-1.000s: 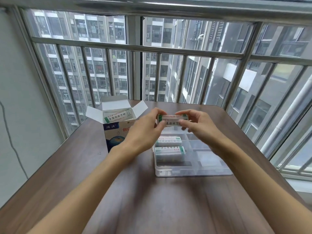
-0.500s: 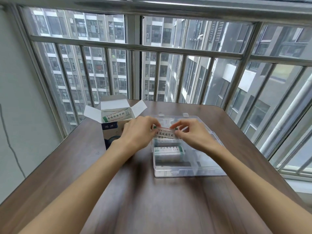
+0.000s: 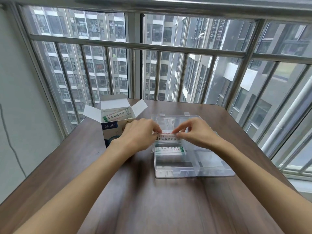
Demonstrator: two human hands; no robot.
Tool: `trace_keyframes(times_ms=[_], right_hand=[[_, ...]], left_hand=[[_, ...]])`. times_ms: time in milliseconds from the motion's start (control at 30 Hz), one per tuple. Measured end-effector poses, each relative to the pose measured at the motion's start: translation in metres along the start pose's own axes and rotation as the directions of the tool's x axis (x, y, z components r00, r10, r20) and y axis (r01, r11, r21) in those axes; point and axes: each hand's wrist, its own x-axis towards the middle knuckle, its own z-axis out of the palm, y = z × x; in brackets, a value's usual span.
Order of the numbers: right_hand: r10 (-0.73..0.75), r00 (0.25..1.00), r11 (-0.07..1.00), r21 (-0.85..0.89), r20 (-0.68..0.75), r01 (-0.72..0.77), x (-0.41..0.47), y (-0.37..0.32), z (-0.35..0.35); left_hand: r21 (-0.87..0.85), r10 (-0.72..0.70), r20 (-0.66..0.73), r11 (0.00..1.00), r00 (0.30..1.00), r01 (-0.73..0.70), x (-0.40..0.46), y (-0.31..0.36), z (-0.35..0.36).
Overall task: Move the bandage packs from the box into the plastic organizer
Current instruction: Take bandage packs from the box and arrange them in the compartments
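Bandage pack (image 3: 166, 137), white with green ends and printed characters, sits between the two hands over the far left compartment of the clear plastic organizer (image 3: 194, 173). Left hand (image 3: 140, 135) pinches its left end with curled fingertips; right hand (image 3: 197, 132) pinches the top right edge between thumb and forefinger, the other fingers loosely curled above. Whether the pack already rests on the compartment floor cannot be told. A second pack (image 3: 168, 150) lies in the compartment just nearer. To the left, the open cardboard box (image 3: 111, 127) stands on the brown table (image 3: 152, 208) with more packs (image 3: 116, 115) inside.
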Motion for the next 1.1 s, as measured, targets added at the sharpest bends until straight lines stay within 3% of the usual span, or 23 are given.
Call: trace_keyframes(times_ms=[500, 667, 900, 1100], right_hand=[[0.065, 0.975, 0.985, -0.170, 0.211, -0.029, 0.016, -0.016, -0.008], [0.212, 0.970, 0.948, -0.267, 0.122, -0.174, 0.027, -0.016, -0.019], [0.395, 0.863, 0.826, -0.534, 0.315, -0.183, 0.027, -0.043, -0.022], [0.533, 0.714, 0.779, -0.593, 0.455, -0.203, 0.034, -0.056, -0.017]], left_hand=[[-0.054, 0.047, 0.113, 0.998, 0.992, -0.041, 0.008, -0.001, -0.002], [-0.042, 0.049, 0.112, 0.998, 0.993, -0.045, 0.012, -0.002, 0.001], [-0.030, 0.020, 0.163, 0.999, 0.986, -0.015, 0.018, 0.000, 0.001], [0.001, 0.011, 0.148, 1.000, 0.989, -0.011, 0.019, 0.002, -0.002]])
